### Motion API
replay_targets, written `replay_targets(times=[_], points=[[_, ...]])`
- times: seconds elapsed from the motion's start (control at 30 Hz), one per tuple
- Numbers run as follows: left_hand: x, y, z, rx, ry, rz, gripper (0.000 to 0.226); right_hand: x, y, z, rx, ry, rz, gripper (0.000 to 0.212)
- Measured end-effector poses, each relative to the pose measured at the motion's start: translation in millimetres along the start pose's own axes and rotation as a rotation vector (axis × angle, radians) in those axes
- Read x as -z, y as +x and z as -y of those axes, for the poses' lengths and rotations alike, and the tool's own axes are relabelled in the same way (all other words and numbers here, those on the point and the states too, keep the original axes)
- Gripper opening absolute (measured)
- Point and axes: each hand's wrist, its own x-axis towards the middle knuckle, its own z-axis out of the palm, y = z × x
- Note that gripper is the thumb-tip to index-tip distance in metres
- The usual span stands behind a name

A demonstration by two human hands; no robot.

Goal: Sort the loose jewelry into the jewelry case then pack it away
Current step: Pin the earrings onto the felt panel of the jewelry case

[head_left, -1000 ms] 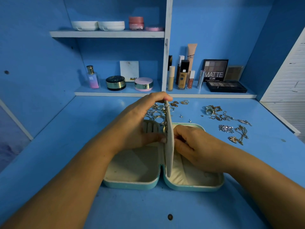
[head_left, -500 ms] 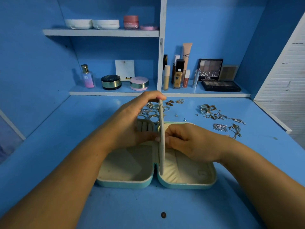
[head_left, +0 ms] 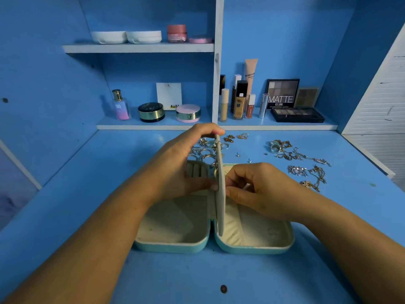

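Observation:
A teal jewelry case [head_left: 171, 246] lies open on the blue desk, cream inside. Its middle divider panel [head_left: 221, 207] stands upright between the two halves. My left hand [head_left: 179, 170] grips the panel, fingers over its top edge and thumb against its left face. My right hand [head_left: 260, 189] is curled against the panel's right face, fingertips pinching at it; whether they hold anything small is hidden. Loose rings [head_left: 205, 151] lie behind the case, small earrings [head_left: 235, 137] beyond them, and chains and pendants [head_left: 304, 165] to the right.
The back shelf holds a perfume bottle [head_left: 120, 105], round compacts [head_left: 151, 111], foundation bottles [head_left: 240, 99] and an eyeshadow palette [head_left: 297, 115]. An upper shelf [head_left: 138, 48] carries jars. A white slatted panel [head_left: 381, 102] stands at the right. A dark spot [head_left: 223, 288] marks the desk front.
Both hands stay on the upright divider panel. My right fingers have shifted slightly against its right face. The view has moved a little.

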Motion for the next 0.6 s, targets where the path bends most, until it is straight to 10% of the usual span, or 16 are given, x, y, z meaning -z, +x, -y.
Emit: replay_targets(times=[0.6], points=[[1, 0, -1, 0.013, -0.01, 0.011, 0.078, -4, -3, 8, 0.006, -0.099, -0.017, 0.003]])
